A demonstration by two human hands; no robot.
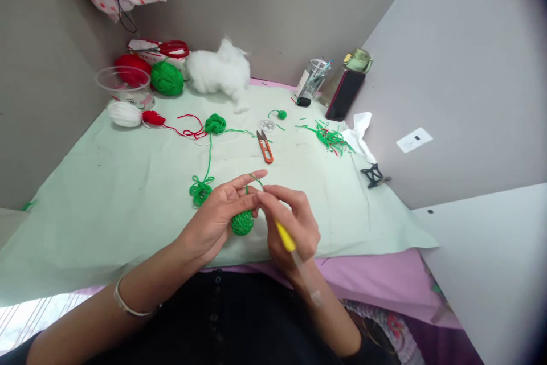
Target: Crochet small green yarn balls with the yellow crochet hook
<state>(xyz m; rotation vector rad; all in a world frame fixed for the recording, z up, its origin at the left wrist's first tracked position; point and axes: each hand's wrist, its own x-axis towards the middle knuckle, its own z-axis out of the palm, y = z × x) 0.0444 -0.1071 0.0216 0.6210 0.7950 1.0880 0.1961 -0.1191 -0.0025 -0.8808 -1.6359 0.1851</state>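
Note:
A small round green crochet piece (242,223) hangs beneath the fingers of my left hand (222,208), which pinches its top. Green yarn loops over my left index finger, which is stretched out. My right hand (294,222) is closed around a crochet hook with a yellow grip (285,236), its tip at the yarn by my left fingertips. Left of my hands lies a loose green yarn bundle (200,191), joined by a strand to a green yarn clump (215,124) farther back.
Orange thread snips (265,147) lie ahead of my hands, near a small green ball (282,115). White stuffing (220,72), a green yarn ball (167,78) and a clear tub (147,97) stand back left. Yarn scraps (331,138), a phone (345,95) and a bottle (358,61) are right.

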